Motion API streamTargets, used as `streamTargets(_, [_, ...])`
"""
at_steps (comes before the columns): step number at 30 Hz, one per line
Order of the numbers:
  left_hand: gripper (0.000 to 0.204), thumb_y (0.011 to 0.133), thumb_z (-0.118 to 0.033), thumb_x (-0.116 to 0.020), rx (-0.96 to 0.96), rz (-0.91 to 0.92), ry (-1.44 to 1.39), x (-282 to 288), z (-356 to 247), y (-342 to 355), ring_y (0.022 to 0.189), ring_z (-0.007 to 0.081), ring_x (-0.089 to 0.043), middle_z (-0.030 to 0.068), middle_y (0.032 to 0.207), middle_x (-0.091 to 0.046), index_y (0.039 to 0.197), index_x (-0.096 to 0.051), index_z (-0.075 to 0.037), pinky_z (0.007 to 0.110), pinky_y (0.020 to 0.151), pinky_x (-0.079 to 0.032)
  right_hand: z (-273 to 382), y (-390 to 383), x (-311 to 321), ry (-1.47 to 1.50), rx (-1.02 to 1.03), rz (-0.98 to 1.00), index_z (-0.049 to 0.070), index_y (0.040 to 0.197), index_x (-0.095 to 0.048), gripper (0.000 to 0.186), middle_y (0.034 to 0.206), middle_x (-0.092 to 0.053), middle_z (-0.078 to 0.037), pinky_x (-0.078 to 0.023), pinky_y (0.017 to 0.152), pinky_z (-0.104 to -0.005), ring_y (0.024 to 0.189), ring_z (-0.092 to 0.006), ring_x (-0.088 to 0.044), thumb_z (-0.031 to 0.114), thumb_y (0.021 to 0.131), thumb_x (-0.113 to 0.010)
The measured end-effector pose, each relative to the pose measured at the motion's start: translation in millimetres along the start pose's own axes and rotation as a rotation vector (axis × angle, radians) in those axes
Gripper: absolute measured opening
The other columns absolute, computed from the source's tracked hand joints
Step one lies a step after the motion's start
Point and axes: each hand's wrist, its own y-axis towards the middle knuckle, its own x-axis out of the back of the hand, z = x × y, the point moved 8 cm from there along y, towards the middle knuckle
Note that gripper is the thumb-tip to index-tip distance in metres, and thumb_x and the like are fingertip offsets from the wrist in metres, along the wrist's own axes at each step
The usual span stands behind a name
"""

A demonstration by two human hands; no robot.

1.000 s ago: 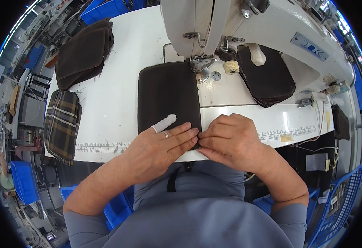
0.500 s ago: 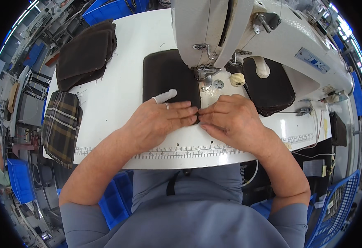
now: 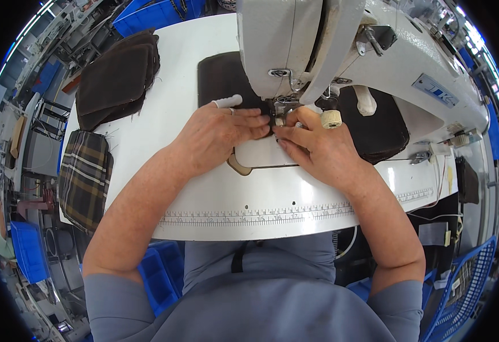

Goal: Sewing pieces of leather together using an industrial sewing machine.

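One dark cloth (image 3: 222,73) lies on a white bench (image 3: 221,196), its right edge at the foot (image 3: 286,105) of a sewing machine (image 3: 266,45). The left hand (image 3: 218,128) is spread palm down on the cloth, gripping nothing. The right hand (image 3: 319,139) curls its fingertips beside that edge, close to the foot; whether they pinch the cloth cannot be told. Good handling here probably calls for light, even pressure, a straight edge and fingertips clear of the foot. A lettered badge (image 3: 435,90) sits on the machine's arm; a numbered ruler (image 3: 261,214) runs along the bench's front.
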Motion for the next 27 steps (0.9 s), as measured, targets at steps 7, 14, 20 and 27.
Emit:
streamTargets(7, [0.037,0.090,-0.001,-0.060,0.011,0.026,0.157,-4.6,-1.6,9.5,0.121,0.0217,-0.071,0.0066,0.127,-0.076,0.123,-0.077,-0.007,0.038,0.093,-0.058,-1.6,-1.5,-2.6,-0.046,-0.042,-0.081,0.013,0.113,-0.078,0.026,0.082,-0.068,-0.011,-0.054,0.066,-0.0467,0.074,-0.0331,-0.067,0.025,0.090,-0.075])
streamTargets(14, [0.041,0.089,-0.005,-0.058,0.241,0.111,0.390,-12.8,-34.0,20.8,0.112,0.0295,-0.075,0.0239,0.125,-0.074,0.127,-0.069,0.007,0.041,0.084,-0.058,-3.5,-1.6,0.8,0.010,-0.040,-0.107,0.011,0.110,-0.077,0.025,0.092,-0.065,-0.013,-0.054,0.070,-0.0462,0.081,-0.0340,-0.067,0.024,0.089,-0.075])
streamTargets(20, [0.045,0.085,-0.015,-0.065,0.367,0.287,0.319,-2.0,-49.2,34.1,0.096,0.0338,-0.077,0.0252,0.117,-0.075,0.123,-0.071,0.008,0.046,0.083,-0.058,-7.5,-4.1,-0.8,0.044,-0.048,-0.093,0.010,0.109,-0.076,0.024,0.096,-0.064,-0.012,-0.054,0.070,-0.0461,0.081,-0.0336,-0.067,0.022,0.089,-0.075])
streamTargets(27, [0.064,0.084,-0.039,-0.076,0.199,-0.030,-0.099,13.8,-23.9,-0.6,0.127,0.0389,-0.064,0.0183,0.145,-0.063,0.135,-0.068,-0.002,0.049,0.111,-0.048,1.6,-7.9,4.4,0.049,0.026,-0.128,0.009,0.107,-0.077,0.021,0.095,-0.065,-0.009,-0.054,0.070,-0.0445,0.081,-0.0314,-0.067,0.019,0.089,-0.075])
